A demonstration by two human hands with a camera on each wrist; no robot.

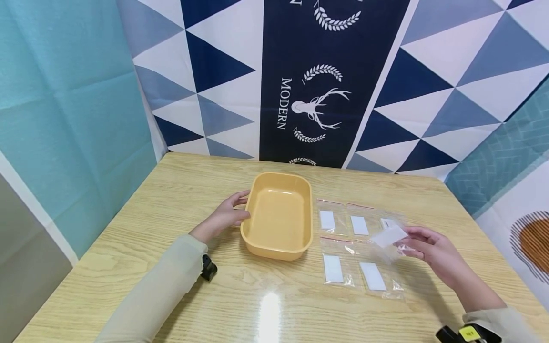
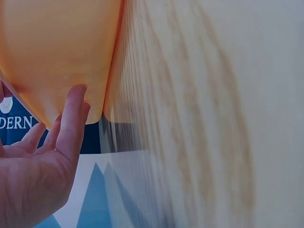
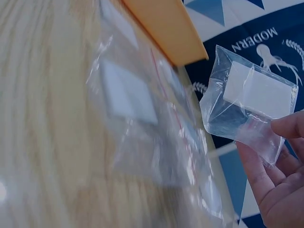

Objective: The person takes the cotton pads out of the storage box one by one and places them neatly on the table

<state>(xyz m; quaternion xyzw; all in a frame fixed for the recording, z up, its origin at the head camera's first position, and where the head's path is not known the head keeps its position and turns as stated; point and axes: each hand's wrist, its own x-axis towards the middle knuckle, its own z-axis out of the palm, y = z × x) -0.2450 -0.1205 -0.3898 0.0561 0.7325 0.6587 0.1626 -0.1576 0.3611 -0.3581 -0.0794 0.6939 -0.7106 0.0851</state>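
Note:
My left hand (image 1: 225, 214) holds the left side of a yellow plastic basin (image 1: 276, 252), the thumb at its rim. In the left wrist view, the fingers (image 2: 71, 118) lie against the basin's outer wall. My right hand (image 1: 433, 250) pinches a clear plastic bag (image 3: 216, 111) with a white rectangular piece (image 3: 259, 90) inside, raised over the other bags. Several similar clear zip bags (image 1: 351, 278) with red seal lines lie on the table right of the basin, each with a white piece (image 1: 333, 268). The raised bag partly hides one bag behind it.
The wood-grain table (image 1: 206, 305) carries the basin and the bags. Behind it hangs a patterned cloth (image 1: 223, 109) with triangles and a deer print. A teal cloth (image 1: 73, 119) hangs at the left. Dark wrist devices (image 1: 208, 267) are on both sleeves.

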